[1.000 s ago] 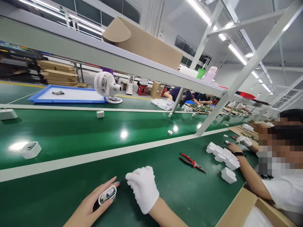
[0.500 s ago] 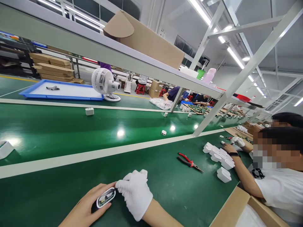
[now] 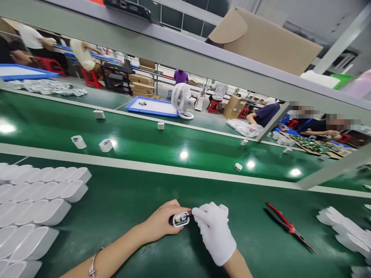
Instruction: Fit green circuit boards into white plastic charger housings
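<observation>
My bare left hand (image 3: 162,222) is wrapped round a small white oval housing (image 3: 182,219), whose open end shows electronic parts inside. A dark strip or wire lies at its upper edge, reaching towards my right hand. Just right of the housing, my right hand (image 3: 213,227) in a white glove has its fingers pinched at the dark piece; the fingertips hide most of it. Red and black pliers (image 3: 290,227) lie on the green table to the right of my gloved hand.
Rows of white housings (image 3: 52,189) stand at the left, and more (image 3: 344,229) at the right. Several white pieces lie on the green belt (image 3: 145,150) beyond a pale rail. A shelf (image 3: 174,58) crosses above, with a post (image 3: 333,170) at right. A fan (image 3: 181,98) and people are farther back.
The view has swung left, bringing the rows of white housings into sight. The left hand still holds the housing, and the gloved hand stays beside it.
</observation>
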Action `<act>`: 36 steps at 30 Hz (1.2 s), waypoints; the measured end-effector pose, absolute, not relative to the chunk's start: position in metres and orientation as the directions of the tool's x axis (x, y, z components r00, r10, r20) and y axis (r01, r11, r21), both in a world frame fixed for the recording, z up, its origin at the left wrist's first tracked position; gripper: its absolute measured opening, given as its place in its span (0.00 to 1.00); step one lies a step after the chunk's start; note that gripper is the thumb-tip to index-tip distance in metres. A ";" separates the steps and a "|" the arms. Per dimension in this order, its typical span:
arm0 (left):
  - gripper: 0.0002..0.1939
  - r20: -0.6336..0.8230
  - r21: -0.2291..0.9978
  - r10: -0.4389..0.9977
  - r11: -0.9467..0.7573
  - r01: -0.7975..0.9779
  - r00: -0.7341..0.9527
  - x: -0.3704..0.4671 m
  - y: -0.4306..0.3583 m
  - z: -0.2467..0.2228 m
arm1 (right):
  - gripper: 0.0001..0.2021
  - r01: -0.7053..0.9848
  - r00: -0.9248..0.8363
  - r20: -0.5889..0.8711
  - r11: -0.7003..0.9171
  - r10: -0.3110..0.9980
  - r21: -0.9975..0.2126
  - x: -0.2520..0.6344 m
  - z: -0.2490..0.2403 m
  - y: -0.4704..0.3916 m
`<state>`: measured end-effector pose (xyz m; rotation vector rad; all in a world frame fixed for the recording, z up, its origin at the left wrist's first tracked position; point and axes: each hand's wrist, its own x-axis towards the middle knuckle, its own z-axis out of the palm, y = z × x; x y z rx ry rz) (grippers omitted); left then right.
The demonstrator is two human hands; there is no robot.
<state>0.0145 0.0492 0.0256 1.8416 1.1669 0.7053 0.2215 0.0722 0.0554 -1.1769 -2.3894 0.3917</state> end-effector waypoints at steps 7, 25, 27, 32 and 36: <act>0.23 0.017 0.869 0.906 -0.223 0.442 0.424 0.014 0.047 0.029 | 0.13 0.710 -0.529 0.310 0.612 0.790 -0.349 0.217 0.049 0.068; 0.23 0.048 0.800 0.893 -0.302 0.519 0.447 0.017 0.040 0.030 | 0.11 0.854 -0.518 0.102 0.508 0.849 0.111 0.198 0.068 0.050; 0.25 0.051 0.814 0.891 -0.298 0.499 0.450 0.017 0.038 0.029 | 0.11 0.872 -0.485 0.007 0.482 0.875 0.084 0.206 0.084 0.053; 0.22 0.002 0.855 0.935 -0.186 0.484 0.355 0.015 0.039 0.017 | 0.13 0.923 -0.386 0.071 0.385 0.920 0.030 0.243 0.095 0.063; 0.24 0.006 0.872 0.946 -0.165 0.461 0.325 0.013 0.041 0.008 | 0.12 0.948 -0.306 0.086 0.295 0.948 0.119 0.244 0.062 0.061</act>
